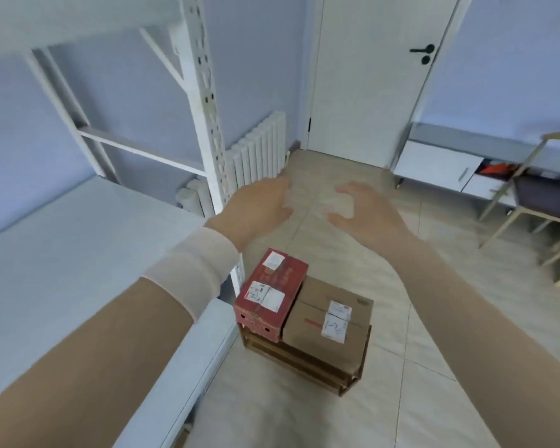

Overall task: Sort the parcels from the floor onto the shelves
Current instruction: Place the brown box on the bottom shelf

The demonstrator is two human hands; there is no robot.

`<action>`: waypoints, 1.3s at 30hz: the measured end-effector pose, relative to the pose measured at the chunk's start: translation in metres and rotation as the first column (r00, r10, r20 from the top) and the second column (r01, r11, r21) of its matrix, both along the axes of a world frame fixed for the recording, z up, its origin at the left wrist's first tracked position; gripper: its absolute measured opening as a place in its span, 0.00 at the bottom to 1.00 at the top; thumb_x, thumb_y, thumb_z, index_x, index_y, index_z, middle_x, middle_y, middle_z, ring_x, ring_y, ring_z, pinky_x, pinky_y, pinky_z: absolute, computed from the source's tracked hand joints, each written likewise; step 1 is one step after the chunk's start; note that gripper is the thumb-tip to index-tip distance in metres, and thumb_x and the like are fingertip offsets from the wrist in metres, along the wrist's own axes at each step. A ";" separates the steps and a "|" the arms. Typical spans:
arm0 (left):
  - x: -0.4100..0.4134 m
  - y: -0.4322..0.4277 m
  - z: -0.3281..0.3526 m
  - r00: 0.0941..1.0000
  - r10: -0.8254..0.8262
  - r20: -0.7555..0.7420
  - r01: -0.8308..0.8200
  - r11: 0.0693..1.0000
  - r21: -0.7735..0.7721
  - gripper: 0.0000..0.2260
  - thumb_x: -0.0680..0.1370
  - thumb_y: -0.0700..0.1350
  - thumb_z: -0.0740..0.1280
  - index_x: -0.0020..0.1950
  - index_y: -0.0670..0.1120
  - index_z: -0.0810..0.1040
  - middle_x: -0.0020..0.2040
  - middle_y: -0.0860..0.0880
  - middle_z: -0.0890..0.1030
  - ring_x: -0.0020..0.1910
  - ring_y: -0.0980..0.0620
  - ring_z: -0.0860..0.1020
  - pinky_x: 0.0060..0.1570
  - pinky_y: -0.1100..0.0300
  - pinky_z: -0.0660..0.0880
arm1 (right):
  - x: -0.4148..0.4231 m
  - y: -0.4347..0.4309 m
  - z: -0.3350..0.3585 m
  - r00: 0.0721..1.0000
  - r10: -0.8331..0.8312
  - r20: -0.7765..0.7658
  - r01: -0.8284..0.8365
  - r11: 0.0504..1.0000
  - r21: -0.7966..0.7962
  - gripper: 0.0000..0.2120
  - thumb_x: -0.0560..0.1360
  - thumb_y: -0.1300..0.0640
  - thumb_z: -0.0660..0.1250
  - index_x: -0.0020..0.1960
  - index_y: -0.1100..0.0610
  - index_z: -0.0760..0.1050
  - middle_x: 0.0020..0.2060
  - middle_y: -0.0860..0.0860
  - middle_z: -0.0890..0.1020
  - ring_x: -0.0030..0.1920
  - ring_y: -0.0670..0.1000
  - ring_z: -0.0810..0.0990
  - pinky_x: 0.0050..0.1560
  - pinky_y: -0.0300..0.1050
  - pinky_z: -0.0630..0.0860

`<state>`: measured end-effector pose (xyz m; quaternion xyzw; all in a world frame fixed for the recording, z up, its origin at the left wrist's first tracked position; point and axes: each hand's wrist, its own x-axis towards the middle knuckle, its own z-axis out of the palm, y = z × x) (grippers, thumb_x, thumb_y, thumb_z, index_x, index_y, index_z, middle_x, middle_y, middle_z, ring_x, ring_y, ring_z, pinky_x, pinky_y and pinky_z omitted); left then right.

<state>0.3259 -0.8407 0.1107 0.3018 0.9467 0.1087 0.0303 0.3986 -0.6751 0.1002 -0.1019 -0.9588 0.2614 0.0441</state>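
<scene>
Two parcels sit side by side on a low wooden crate [291,354] on the tiled floor. The red parcel [272,294] on the left carries white labels; the brown cardboard parcel [330,321] on the right has one white label. My left hand [259,205] and my right hand [362,208] are stretched out in the air above and beyond the parcels, fingers spread, holding nothing and touching neither box. A white band wraps my left wrist. The white metal shelf unit [204,101] stands at the left, its lower shelf board [62,253] bare beside the parcels.
A white radiator [259,150] stands against the wall behind the shelf post. A closed white door [369,76] is straight ahead. At the right are a low white cabinet [440,166] and a wooden chair [540,202] with a dark cushion.
</scene>
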 end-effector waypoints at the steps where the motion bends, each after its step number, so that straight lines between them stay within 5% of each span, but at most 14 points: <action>1: -0.005 0.010 -0.015 0.999 -0.004 0.044 0.004 1.000 -0.003 0.21 0.79 0.48 0.60 0.72 0.47 0.63 0.69 0.46 0.69 0.64 0.46 0.71 0.59 0.54 0.69 | -0.001 0.010 -0.015 0.999 -0.029 0.032 0.029 0.999 -0.017 0.27 0.76 0.50 0.65 0.72 0.55 0.63 0.71 0.52 0.66 0.71 0.52 0.64 0.69 0.45 0.60; 9: -0.048 0.065 -0.138 0.917 0.000 0.400 0.009 1.000 -0.020 0.21 0.80 0.51 0.59 0.72 0.49 0.63 0.68 0.48 0.72 0.61 0.47 0.74 0.58 0.55 0.71 | -0.009 0.065 -0.133 0.931 -0.223 0.289 0.286 0.938 -0.196 0.25 0.76 0.51 0.65 0.71 0.52 0.63 0.70 0.48 0.68 0.70 0.50 0.65 0.66 0.45 0.64; 13: -0.065 0.078 -0.201 0.839 0.013 0.545 0.007 0.999 -0.035 0.22 0.80 0.51 0.60 0.72 0.48 0.64 0.68 0.48 0.72 0.65 0.49 0.72 0.62 0.52 0.71 | -0.004 0.080 -0.187 0.818 -0.364 0.445 0.529 0.782 -0.331 0.24 0.75 0.53 0.66 0.70 0.53 0.65 0.68 0.51 0.69 0.68 0.51 0.67 0.65 0.45 0.65; 18: -0.064 0.095 -0.284 0.658 0.133 0.741 -0.103 0.991 -0.086 0.21 0.80 0.50 0.61 0.72 0.47 0.64 0.70 0.48 0.70 0.66 0.49 0.71 0.63 0.54 0.70 | 0.012 0.088 -0.251 0.665 -0.459 0.588 0.729 0.571 -0.378 0.22 0.75 0.55 0.66 0.67 0.56 0.67 0.61 0.51 0.74 0.56 0.48 0.72 0.48 0.39 0.67; 26: -0.039 0.114 -0.390 0.448 0.277 0.850 -0.246 0.952 -0.180 0.23 0.80 0.47 0.61 0.74 0.46 0.61 0.73 0.48 0.65 0.70 0.48 0.66 0.65 0.57 0.65 | 0.039 0.097 -0.368 0.479 -0.409 0.777 0.862 0.385 -0.329 0.26 0.74 0.50 0.68 0.69 0.55 0.65 0.65 0.52 0.72 0.64 0.51 0.71 0.60 0.41 0.66; 39: -0.059 0.153 -0.515 0.599 0.486 0.636 -0.531 0.836 -0.140 0.26 0.79 0.46 0.62 0.74 0.42 0.59 0.75 0.40 0.57 0.75 0.45 0.55 0.72 0.51 0.57 | -0.003 0.150 -0.528 0.390 -0.553 0.737 0.921 0.223 -0.320 0.36 0.74 0.45 0.67 0.75 0.57 0.56 0.73 0.54 0.64 0.71 0.54 0.66 0.68 0.50 0.66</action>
